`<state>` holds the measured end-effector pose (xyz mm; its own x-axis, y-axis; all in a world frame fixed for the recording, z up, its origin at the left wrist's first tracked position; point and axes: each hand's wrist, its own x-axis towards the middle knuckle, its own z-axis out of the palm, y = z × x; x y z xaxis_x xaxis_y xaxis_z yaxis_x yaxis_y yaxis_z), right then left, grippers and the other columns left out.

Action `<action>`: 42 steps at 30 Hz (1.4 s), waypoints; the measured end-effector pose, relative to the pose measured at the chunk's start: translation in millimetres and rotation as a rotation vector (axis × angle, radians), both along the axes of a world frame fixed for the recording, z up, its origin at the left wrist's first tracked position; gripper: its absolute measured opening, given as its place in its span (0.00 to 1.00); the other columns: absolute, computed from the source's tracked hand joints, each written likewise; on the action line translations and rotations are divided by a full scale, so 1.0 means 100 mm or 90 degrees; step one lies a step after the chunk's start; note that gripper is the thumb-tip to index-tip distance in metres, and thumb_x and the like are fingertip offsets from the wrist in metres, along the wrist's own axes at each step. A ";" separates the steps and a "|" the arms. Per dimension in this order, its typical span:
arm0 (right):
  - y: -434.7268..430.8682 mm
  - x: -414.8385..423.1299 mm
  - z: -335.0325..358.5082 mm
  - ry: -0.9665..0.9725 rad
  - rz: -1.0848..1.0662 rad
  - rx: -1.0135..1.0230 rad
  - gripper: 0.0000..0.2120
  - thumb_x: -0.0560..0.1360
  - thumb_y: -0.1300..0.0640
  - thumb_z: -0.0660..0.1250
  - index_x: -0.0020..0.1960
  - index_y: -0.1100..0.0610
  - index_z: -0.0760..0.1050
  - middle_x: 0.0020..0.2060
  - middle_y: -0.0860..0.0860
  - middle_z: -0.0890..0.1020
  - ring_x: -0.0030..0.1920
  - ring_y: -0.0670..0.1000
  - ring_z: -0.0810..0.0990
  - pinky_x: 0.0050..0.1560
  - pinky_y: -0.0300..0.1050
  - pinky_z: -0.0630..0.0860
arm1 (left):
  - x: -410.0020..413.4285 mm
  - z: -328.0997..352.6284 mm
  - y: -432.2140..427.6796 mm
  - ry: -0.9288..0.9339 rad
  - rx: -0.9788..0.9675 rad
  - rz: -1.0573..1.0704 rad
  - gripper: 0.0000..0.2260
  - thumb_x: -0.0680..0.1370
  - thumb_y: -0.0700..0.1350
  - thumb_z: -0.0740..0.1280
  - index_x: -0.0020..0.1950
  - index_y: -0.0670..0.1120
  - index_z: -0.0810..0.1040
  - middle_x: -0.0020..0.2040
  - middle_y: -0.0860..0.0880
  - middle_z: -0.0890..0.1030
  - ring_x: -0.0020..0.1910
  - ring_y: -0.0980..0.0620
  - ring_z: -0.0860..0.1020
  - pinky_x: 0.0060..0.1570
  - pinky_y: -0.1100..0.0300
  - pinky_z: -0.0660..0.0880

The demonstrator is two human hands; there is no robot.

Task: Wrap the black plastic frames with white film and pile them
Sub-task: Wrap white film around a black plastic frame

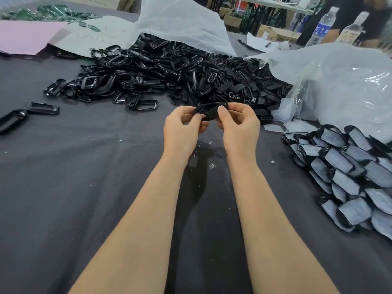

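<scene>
Both my hands hold one black plastic frame (209,110) above the dark cloth table (84,187). My left hand (182,130) pinches its left end and my right hand (238,126) pinches its right end, thumb on top. Behind them spreads a big heap of loose black frames (161,75). At the right lies a pile of frames wrapped in white film (347,172). No film shows on the held frame.
Two loose frames (43,107) lie at the left. Large clear plastic bags (339,85) rise at the back and right. Pink paper (25,36) sits far left. Water bottles (322,26) and another person stand at the back right. Small scraps dot the cloth.
</scene>
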<state>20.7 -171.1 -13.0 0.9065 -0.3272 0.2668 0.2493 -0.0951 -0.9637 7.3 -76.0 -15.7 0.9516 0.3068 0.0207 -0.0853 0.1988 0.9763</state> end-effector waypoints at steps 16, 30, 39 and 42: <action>-0.01 0.04 -0.08 0.037 -0.026 0.007 0.12 0.72 0.57 0.72 0.50 0.52 0.70 0.42 0.45 0.76 0.40 0.39 0.76 0.44 0.29 0.73 | -0.01 0.00 0.00 -0.016 -0.003 -0.050 0.05 0.80 0.36 0.64 0.53 0.45 0.75 0.44 0.49 0.81 0.35 0.62 0.81 0.39 0.69 0.77; -0.05 0.03 -0.02 0.164 0.156 0.134 0.04 0.75 0.59 0.70 0.44 0.55 0.75 0.36 0.49 0.79 0.32 0.42 0.78 0.36 0.35 0.75 | 0.03 -0.02 0.01 0.022 -0.098 -0.016 0.06 0.80 0.36 0.62 0.56 0.42 0.75 0.40 0.50 0.80 0.33 0.61 0.81 0.37 0.69 0.77; -0.08 0.05 -0.07 0.176 0.156 0.106 0.09 0.75 0.59 0.70 0.37 0.56 0.76 0.29 0.49 0.81 0.30 0.43 0.78 0.34 0.35 0.76 | 0.01 -0.01 0.01 0.029 -0.114 -0.028 0.06 0.80 0.38 0.64 0.57 0.43 0.74 0.42 0.48 0.81 0.35 0.59 0.82 0.39 0.67 0.79; -0.08 0.06 -0.10 0.170 0.136 0.077 0.08 0.75 0.58 0.70 0.38 0.56 0.77 0.30 0.48 0.81 0.30 0.43 0.78 0.33 0.35 0.74 | 0.00 -0.04 0.00 0.019 -0.033 -0.030 0.08 0.79 0.37 0.65 0.58 0.40 0.75 0.43 0.48 0.82 0.36 0.60 0.82 0.38 0.69 0.78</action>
